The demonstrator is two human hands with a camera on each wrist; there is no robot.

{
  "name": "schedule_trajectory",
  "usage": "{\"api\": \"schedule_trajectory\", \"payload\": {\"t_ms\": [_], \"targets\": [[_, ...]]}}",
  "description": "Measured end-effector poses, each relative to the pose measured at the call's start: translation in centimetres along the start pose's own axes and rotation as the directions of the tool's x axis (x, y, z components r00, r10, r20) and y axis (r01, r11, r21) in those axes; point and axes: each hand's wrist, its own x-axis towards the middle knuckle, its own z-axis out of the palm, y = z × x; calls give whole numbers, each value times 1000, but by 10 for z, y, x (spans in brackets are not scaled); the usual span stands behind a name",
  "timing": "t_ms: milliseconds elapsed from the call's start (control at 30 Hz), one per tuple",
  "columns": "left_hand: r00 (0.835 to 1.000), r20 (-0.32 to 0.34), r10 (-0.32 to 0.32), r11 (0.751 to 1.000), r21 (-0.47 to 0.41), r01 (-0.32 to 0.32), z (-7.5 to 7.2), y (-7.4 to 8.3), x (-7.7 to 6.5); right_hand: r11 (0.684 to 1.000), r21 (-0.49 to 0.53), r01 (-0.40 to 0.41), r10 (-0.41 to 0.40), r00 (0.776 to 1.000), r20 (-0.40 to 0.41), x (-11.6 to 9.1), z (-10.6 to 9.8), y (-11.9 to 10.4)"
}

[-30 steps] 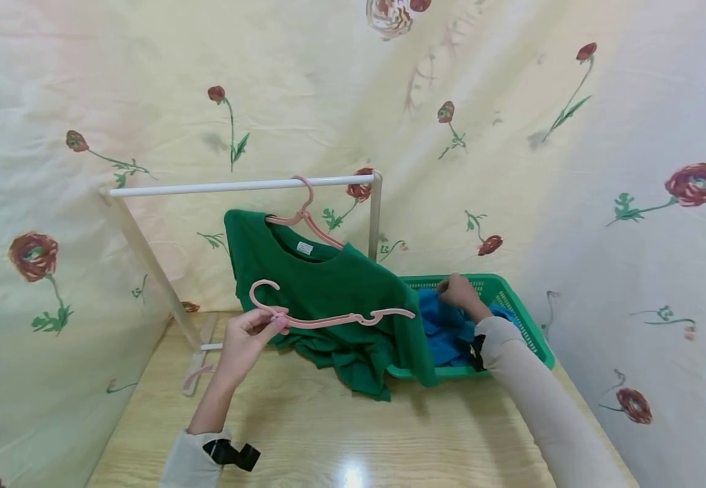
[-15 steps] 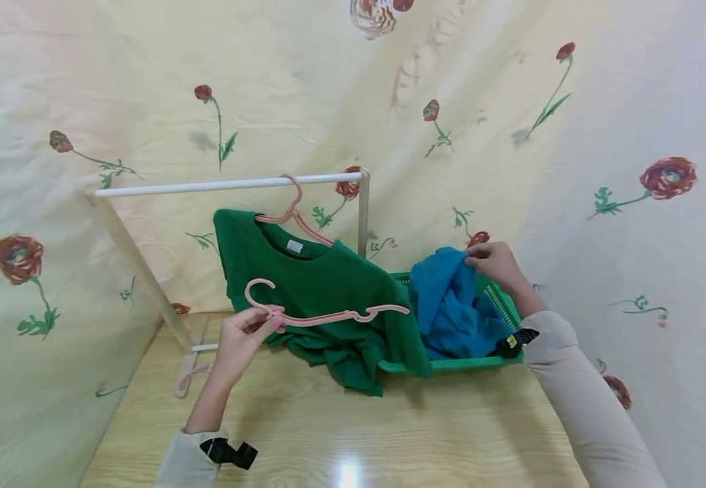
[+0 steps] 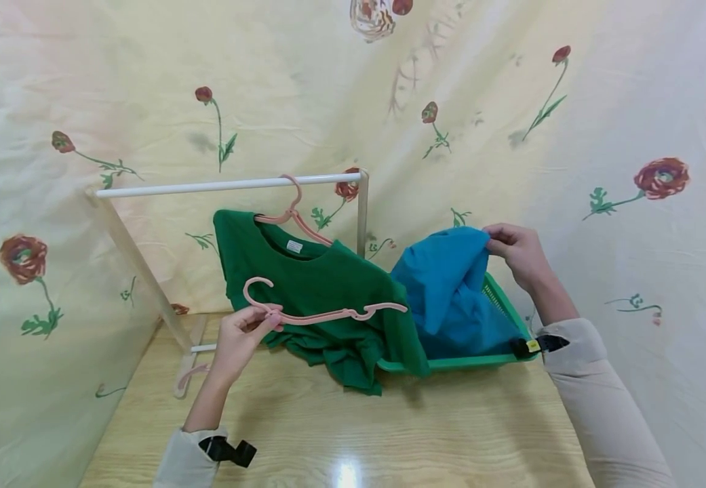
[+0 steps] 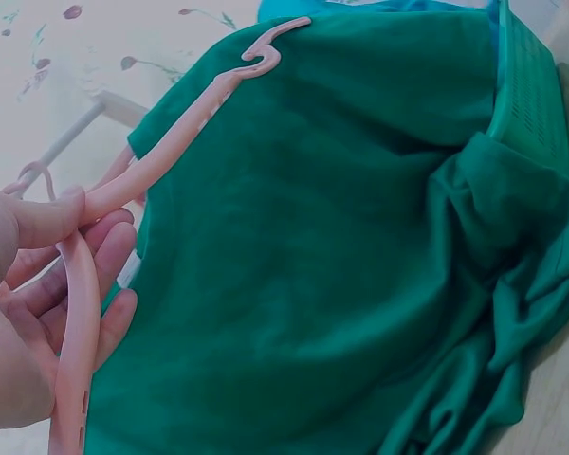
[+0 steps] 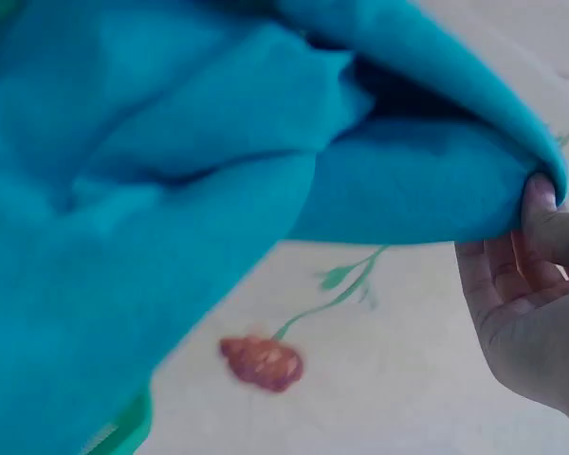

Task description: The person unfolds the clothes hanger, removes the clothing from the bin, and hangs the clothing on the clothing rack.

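My left hand point(image 3: 244, 339) pinches a pink clothes hanger point(image 3: 322, 317) near the base of its hook, thumb on top. In the left wrist view the hanger point(image 4: 161, 156) crosses in front of a green shirt point(image 4: 294, 246). With thumb and fingertips my right hand point(image 3: 519, 256) pinches the edge of a blue garment point(image 3: 450, 285), lifted partly above the green basket point(image 3: 475, 364). The right wrist view shows the blue cloth point(image 5: 171, 218) sagging in folds from the fingers; its lower part hides most of the basket.
A rack with a white rail point(image 3: 224, 184) stands at the left back. From it hangs the green shirt point(image 3: 310, 285) on another pink hanger point(image 3: 294, 210), its sleeve overlapping the basket's left side. A further pink piece point(image 3: 192, 375) lies by the rack's foot point(image 3: 182, 386).
My right hand has come up out of the basket and moved right, pulling the blue garment up with it. The left hand keeps its hold on the hanger, nearly still.
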Motion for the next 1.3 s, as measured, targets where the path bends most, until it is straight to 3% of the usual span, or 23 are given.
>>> {"api": "schedule_trajectory", "payload": {"t_ms": [133,233,400,533,600,633,700,867,933,1000,1167,1233,1300], "targets": [[1000,3,-2,1000,9,2,-1,0,-1,989,-129,-75,88,991,104,-15,-2,21],[1000,1,-6,1000,15,6,-3,-1,-1,959,-254,-127,191,950,247,-27,-1,36],[1000,-1,-6,1000,9,6,-5,-1,-2,922,-366,-126,304,822,482,-43,5,53],[1000,4,-8,1000,-3,8,-5,-1,-3,904,-404,-140,377,705,601,-49,7,57],[1000,8,-10,1000,-6,10,-5,0,-4,896,-422,-141,401,667,628,-48,7,55],[1000,9,-10,1000,-8,10,-5,0,-4,893,-428,-135,404,659,635,-46,7,54],[1000,12,-9,1000,-11,9,-5,1,-5,881,-449,-148,422,674,606,-42,7,51],[1000,9,-4,1000,-10,5,-6,0,-6,844,-515,-149,412,795,446,-23,23,48],[1000,6,-2,1000,-9,3,-7,-1,-6,827,-549,-120,390,825,409,-16,36,49],[1000,5,0,1000,-9,1,-7,-2,-7,809,-579,-96,387,830,403,-10,51,50],[1000,-1,-5,1000,0,5,-9,-3,-7,766,-641,-47,409,806,428,-2,83,57],[1000,-6,-8,1000,8,8,-11,-4,-8,776,-630,-39,381,824,418,0,89,57],[1000,-11,-10,1000,15,10,-12,-4,-8,808,-587,-41,328,859,392,2,91,54]]}}
